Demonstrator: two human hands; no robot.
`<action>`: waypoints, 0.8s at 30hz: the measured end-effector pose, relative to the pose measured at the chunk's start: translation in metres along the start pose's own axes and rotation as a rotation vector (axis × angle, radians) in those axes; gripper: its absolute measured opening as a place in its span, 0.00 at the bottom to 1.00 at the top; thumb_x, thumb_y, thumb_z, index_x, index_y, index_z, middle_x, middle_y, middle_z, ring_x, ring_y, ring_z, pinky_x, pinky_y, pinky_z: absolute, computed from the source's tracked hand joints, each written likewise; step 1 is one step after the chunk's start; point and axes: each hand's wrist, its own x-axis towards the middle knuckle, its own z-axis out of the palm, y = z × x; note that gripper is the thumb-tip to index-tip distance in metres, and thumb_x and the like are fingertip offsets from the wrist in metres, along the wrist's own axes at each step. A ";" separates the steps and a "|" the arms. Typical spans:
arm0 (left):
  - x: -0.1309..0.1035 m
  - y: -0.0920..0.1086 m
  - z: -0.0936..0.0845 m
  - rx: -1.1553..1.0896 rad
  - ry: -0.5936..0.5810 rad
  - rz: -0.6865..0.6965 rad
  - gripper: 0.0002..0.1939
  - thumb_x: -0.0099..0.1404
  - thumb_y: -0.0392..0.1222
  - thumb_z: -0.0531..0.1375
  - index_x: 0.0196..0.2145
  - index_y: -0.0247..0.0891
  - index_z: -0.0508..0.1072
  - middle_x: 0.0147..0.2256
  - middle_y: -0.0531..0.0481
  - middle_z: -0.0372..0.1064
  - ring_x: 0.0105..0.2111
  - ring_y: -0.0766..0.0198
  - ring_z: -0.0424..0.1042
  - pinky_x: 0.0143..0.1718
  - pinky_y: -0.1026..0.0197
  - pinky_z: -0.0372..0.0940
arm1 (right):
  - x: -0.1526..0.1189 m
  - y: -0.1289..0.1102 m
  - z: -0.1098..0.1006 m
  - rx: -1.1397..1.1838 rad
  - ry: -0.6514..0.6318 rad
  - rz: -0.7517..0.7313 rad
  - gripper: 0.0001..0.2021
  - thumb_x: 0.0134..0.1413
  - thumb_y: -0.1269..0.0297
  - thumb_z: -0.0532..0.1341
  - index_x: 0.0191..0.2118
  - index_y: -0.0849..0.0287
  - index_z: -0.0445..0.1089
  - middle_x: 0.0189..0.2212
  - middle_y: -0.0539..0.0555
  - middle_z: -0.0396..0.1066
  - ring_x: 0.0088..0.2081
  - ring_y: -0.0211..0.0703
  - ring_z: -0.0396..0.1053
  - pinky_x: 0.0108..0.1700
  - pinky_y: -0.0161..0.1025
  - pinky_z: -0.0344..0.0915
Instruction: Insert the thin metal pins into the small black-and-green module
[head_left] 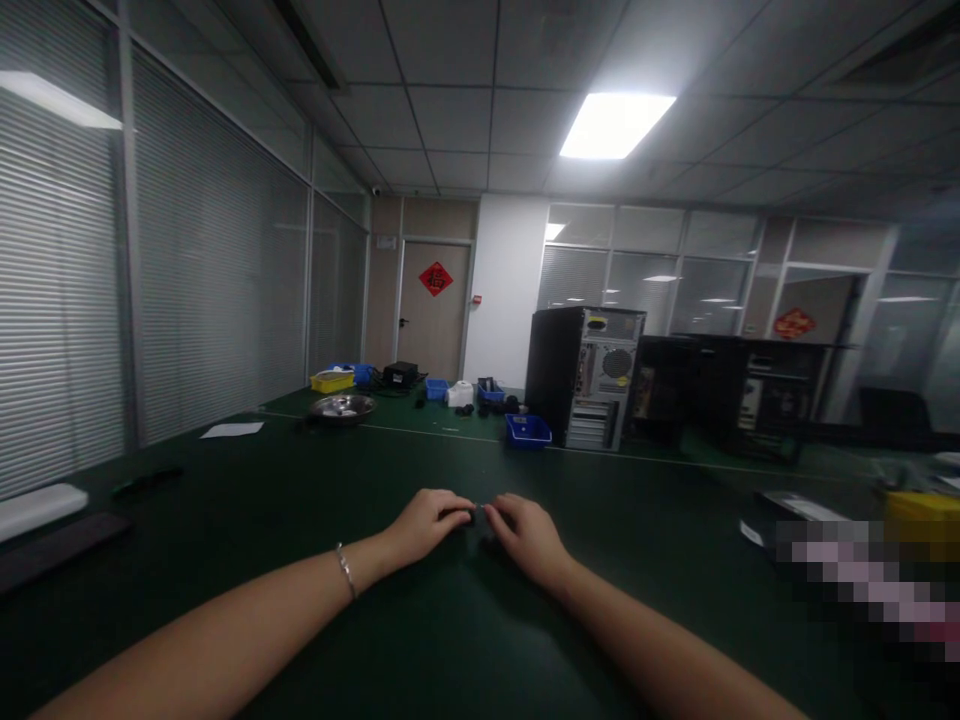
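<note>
My left hand (430,520) is closed, thumb against the fingers, on a small dark object (472,516) whose kind I cannot make out. Opposite it, my right hand (529,538) has thumb and fingertips drawn together. A tiny pale tip shows between the two hands. What the right fingers hold, if anything, is hidden. Both hands rest low over the green tabletop (420,640), close together near the middle. A bracelet (346,571) circles my left wrist.
A blue bin (528,431) stands ahead, beside a black computer tower (555,375). Farther left are a metal bowl (341,410), a yellow bin (331,382) and a paper sheet (232,430). More computer cases stand at right; another person's blurred arm (877,585) reaches in there.
</note>
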 end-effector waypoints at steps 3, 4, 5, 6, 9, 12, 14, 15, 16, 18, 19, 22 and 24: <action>0.001 -0.002 0.001 -0.014 -0.021 0.005 0.10 0.72 0.41 0.59 0.48 0.35 0.73 0.46 0.45 0.74 0.43 0.55 0.75 0.45 0.47 0.71 | 0.000 0.001 0.001 0.005 0.010 0.007 0.09 0.67 0.61 0.59 0.44 0.61 0.72 0.41 0.54 0.74 0.39 0.43 0.74 0.43 0.45 0.72; 0.001 -0.003 0.002 -0.020 -0.033 0.010 0.10 0.72 0.41 0.59 0.48 0.35 0.73 0.46 0.45 0.73 0.44 0.55 0.75 0.45 0.47 0.71 | 0.000 0.002 0.001 0.004 0.012 0.006 0.09 0.67 0.61 0.59 0.44 0.61 0.72 0.42 0.54 0.74 0.39 0.43 0.74 0.43 0.46 0.72; 0.002 -0.003 0.002 -0.027 -0.047 0.014 0.10 0.72 0.41 0.59 0.48 0.35 0.73 0.47 0.45 0.73 0.44 0.55 0.75 0.46 0.47 0.71 | 0.000 0.002 0.002 0.004 0.013 0.004 0.09 0.67 0.62 0.59 0.45 0.61 0.72 0.42 0.54 0.74 0.40 0.44 0.74 0.43 0.46 0.72; 0.002 -0.003 0.003 -0.033 -0.061 0.017 0.10 0.72 0.41 0.59 0.48 0.35 0.73 0.47 0.45 0.73 0.44 0.55 0.75 0.46 0.47 0.71 | 0.000 0.002 0.002 0.003 0.013 0.001 0.09 0.67 0.62 0.59 0.45 0.62 0.72 0.42 0.54 0.74 0.40 0.44 0.74 0.43 0.46 0.72; 0.001 -0.004 0.003 -0.050 -0.095 0.014 0.10 0.71 0.41 0.59 0.48 0.35 0.73 0.47 0.45 0.73 0.44 0.55 0.75 0.45 0.48 0.71 | 0.000 0.002 0.002 0.002 0.008 -0.006 0.09 0.67 0.62 0.59 0.44 0.62 0.72 0.41 0.54 0.74 0.39 0.43 0.74 0.42 0.45 0.73; 0.000 -0.004 0.002 -0.067 -0.113 0.004 0.10 0.71 0.42 0.59 0.47 0.35 0.73 0.46 0.45 0.73 0.43 0.55 0.75 0.45 0.48 0.71 | 0.000 0.002 0.003 -0.005 0.004 -0.010 0.09 0.67 0.62 0.59 0.44 0.62 0.72 0.41 0.54 0.74 0.39 0.43 0.74 0.42 0.45 0.73; 0.000 -0.005 0.002 -0.080 -0.120 0.000 0.10 0.71 0.42 0.59 0.47 0.35 0.73 0.46 0.45 0.73 0.43 0.55 0.75 0.45 0.47 0.71 | 0.000 0.002 0.003 -0.011 0.003 -0.013 0.09 0.67 0.62 0.59 0.44 0.62 0.72 0.41 0.54 0.74 0.38 0.43 0.74 0.42 0.45 0.73; 0.000 -0.005 0.002 -0.088 -0.124 -0.001 0.10 0.71 0.42 0.59 0.47 0.35 0.73 0.46 0.45 0.74 0.43 0.55 0.75 0.45 0.47 0.71 | 0.000 0.002 0.003 -0.013 0.001 -0.013 0.09 0.67 0.62 0.59 0.44 0.62 0.72 0.41 0.54 0.74 0.38 0.43 0.74 0.42 0.45 0.73; 0.000 -0.006 0.002 -0.096 -0.129 0.000 0.10 0.71 0.42 0.59 0.47 0.35 0.73 0.46 0.45 0.74 0.43 0.55 0.75 0.45 0.47 0.71 | 0.000 0.002 0.002 -0.016 0.000 -0.014 0.09 0.67 0.62 0.59 0.44 0.62 0.72 0.41 0.53 0.74 0.38 0.43 0.74 0.42 0.44 0.73; 0.001 -0.007 0.002 -0.112 -0.144 0.004 0.10 0.71 0.42 0.59 0.47 0.34 0.73 0.45 0.46 0.74 0.43 0.55 0.76 0.44 0.48 0.71 | 0.000 0.002 0.002 -0.019 -0.003 -0.015 0.09 0.67 0.62 0.59 0.44 0.62 0.72 0.41 0.53 0.74 0.38 0.43 0.74 0.41 0.44 0.73; 0.002 -0.007 0.003 -0.118 -0.152 0.008 0.10 0.71 0.42 0.59 0.46 0.34 0.73 0.45 0.46 0.74 0.42 0.55 0.76 0.44 0.48 0.72 | 0.000 0.002 0.002 -0.020 -0.005 -0.017 0.09 0.67 0.62 0.59 0.44 0.62 0.72 0.41 0.53 0.74 0.38 0.43 0.74 0.41 0.44 0.73; 0.003 -0.007 0.003 -0.124 -0.167 0.022 0.10 0.71 0.42 0.59 0.46 0.34 0.73 0.45 0.46 0.74 0.42 0.55 0.76 0.44 0.49 0.72 | 0.000 0.001 0.002 -0.021 -0.007 -0.021 0.09 0.67 0.62 0.59 0.44 0.62 0.72 0.41 0.54 0.74 0.39 0.43 0.74 0.42 0.45 0.73; 0.003 -0.007 0.003 -0.115 -0.159 0.034 0.10 0.71 0.42 0.59 0.46 0.35 0.73 0.46 0.46 0.74 0.43 0.55 0.75 0.45 0.48 0.71 | 0.000 0.001 0.002 -0.021 -0.009 -0.024 0.09 0.67 0.62 0.59 0.44 0.62 0.72 0.41 0.54 0.74 0.39 0.43 0.74 0.42 0.45 0.72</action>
